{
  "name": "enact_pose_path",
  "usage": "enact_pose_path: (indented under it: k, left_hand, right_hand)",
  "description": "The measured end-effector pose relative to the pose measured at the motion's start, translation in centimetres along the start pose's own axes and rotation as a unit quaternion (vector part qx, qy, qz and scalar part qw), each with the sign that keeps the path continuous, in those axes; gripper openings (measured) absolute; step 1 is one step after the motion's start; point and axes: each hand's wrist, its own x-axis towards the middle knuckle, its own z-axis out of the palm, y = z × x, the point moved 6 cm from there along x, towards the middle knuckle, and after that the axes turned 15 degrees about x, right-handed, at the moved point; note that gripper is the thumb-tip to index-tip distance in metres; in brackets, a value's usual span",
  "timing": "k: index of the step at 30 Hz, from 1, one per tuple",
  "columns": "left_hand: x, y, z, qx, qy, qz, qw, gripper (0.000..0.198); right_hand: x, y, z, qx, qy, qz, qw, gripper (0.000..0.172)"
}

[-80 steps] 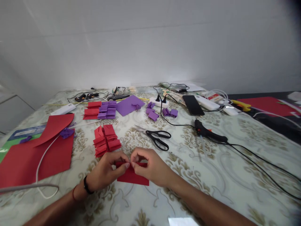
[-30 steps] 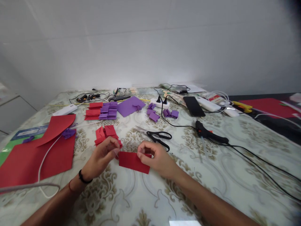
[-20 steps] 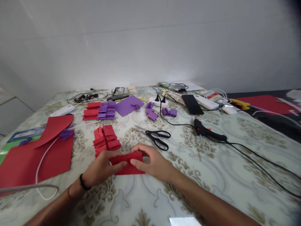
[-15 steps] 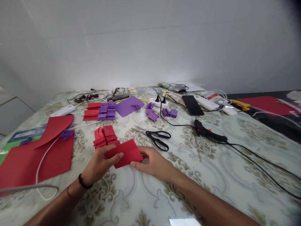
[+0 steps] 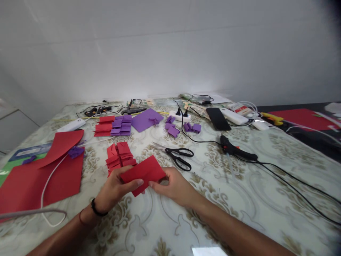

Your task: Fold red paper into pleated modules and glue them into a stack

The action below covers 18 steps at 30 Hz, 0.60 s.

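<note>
Two hands (image 5: 144, 186), folded red paper (image 5: 144, 172), scissors (image 5: 179, 156)

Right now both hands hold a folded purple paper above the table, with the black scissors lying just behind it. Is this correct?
Not quite: the folded paper is red, not purple, as the head view shows. The left hand and right hand both hold it above the table, and the black scissors lie just behind.
</note>
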Motion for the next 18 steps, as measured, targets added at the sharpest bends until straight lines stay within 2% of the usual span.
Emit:
enact_pose_path:
  k: [2,5,12,18]
  left_hand:
    - [0.0,0.4,0.4,-0.011,-0.023,0.019,0.999,0.031]
    - [0.2,0.6,0.8,0.042,-0.043,0.034,0.998,0.029]
    - [-0.1,1.0,0.9,0.162,-0.024,0.041,0.986,0.028]
    - [-0.4,1.2,1.2,0.172,-0.023,0.06,0.983,0.021]
  right_hand:
    - [0.0,-0.1,-0.1,0.021,0.007,-0.008,1.0,0.024]
    - [0.0,-0.2,0.1,0.031,-0.001,-0.006,0.999,0.025]
    - [-0.3,-0.5,1.0,-0.025,-0.029,-0.018,0.999,0.007]
    - [-0.2,-0.7,0.7,-0.028,-0.006,-0.053,0.998,0.001]
